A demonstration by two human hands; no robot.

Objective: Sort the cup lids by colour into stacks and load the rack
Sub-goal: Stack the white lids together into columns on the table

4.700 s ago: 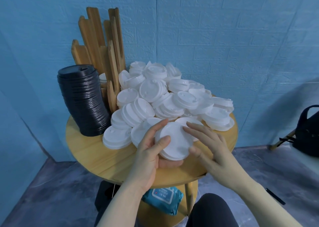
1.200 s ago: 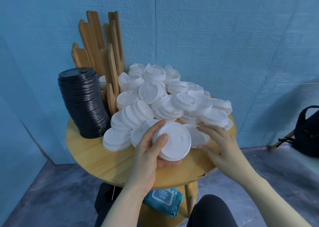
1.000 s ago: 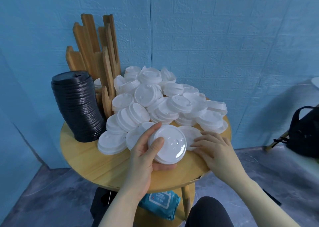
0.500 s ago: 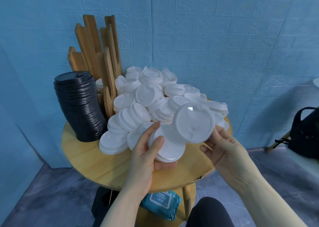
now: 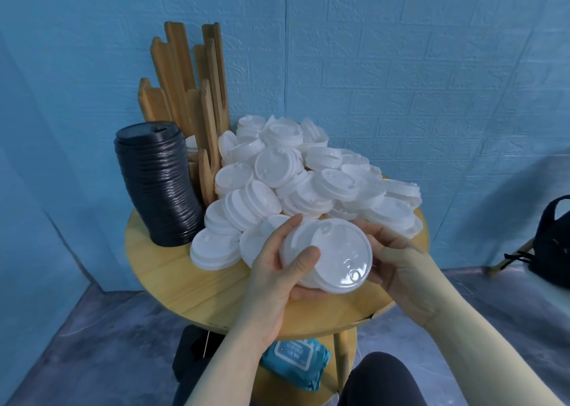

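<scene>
My left hand (image 5: 277, 271) holds a small stack of white lids (image 5: 297, 242) above the near edge of the round wooden table (image 5: 172, 279), thumb pressed on top. My right hand (image 5: 398, 263) holds a single white lid (image 5: 340, 254) that lies half over that stack, its sip hole toward me. A large heap of loose white lids (image 5: 308, 177) covers the back and right of the table. A tall stack of black lids (image 5: 157, 183) stands at the left. The wooden rack (image 5: 191, 91) with upright slats rises behind it.
A blue brick-pattern wall stands close behind the table. A blue pack of wipes (image 5: 294, 362) lies on the table's lower shelf. A dark bag (image 5: 552, 236) sits at the far right. My knee (image 5: 382, 378) is under the table's near edge.
My right hand lifted one white lid off the table and brought it left and down onto the stack in my left hand. The left hand has stayed in place.
</scene>
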